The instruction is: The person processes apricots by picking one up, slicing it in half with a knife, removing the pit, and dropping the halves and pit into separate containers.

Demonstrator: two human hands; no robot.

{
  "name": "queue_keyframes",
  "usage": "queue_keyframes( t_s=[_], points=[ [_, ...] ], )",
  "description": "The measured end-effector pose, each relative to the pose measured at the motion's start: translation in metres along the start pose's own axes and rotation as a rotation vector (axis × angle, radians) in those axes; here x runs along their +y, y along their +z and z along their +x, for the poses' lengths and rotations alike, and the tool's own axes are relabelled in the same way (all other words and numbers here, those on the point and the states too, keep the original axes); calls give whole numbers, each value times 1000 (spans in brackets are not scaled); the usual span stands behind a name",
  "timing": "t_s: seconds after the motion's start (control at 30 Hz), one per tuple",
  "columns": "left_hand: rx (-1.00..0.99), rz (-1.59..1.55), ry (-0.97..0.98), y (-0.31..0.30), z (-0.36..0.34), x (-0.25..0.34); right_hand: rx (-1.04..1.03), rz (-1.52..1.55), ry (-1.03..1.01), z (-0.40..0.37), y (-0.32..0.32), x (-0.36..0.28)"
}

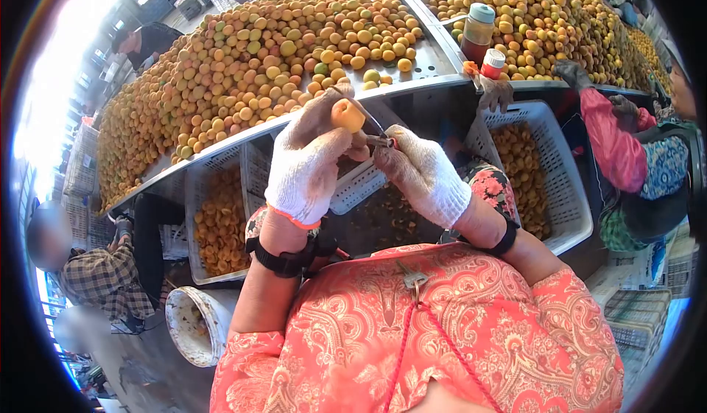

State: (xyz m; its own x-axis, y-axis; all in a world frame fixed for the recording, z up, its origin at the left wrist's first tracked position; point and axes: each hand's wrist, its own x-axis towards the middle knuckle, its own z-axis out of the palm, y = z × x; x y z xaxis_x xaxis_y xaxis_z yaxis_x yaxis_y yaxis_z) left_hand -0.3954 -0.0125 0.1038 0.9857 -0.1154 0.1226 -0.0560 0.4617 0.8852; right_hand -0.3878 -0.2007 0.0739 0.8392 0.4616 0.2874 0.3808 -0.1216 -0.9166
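The left hand [308, 168] is gloved, its thumb and fingers clamped on an apricot [347, 115] raised above a basket [359, 186]. Cutting open is judged the step in hand; a steady grip and controlled blade are called for. The knife [370, 123], its tip at the fruit, is gripped in the closed fingers of the right hand [424, 175].

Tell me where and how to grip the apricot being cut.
Pinch the apricot by its flanks, coming from the left and below, as the left hand does. It is small and round, and the knife in the right hand works its right side.
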Motion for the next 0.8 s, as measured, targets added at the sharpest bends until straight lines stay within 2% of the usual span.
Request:
queue_keyframes(
  t_s=[0.07,0.2,0.27,0.5,0.63,0.7,0.8],
  points=[
    [18,42,17,-3,-2,1,4,77,77,0,5,-5],
    [68,144,72,-3,-6,3,3,65,75,-2,9,-12],
    [79,124,82,-4,-6,2,8,-60,-40,-2,10,-6],
    [174,259,97,-4,-5,4,-11,-49,23,-1,11,-15],
    [174,246,140,1,-5,3,-24,-69,21,-1,11,-13],
    [178,132,67,-4,-6,0,-20,-74,36,-1,12,-10],
    [184,112,90,-1,-7,-3,22,-132,-51,-1,17,0]
  ],
)
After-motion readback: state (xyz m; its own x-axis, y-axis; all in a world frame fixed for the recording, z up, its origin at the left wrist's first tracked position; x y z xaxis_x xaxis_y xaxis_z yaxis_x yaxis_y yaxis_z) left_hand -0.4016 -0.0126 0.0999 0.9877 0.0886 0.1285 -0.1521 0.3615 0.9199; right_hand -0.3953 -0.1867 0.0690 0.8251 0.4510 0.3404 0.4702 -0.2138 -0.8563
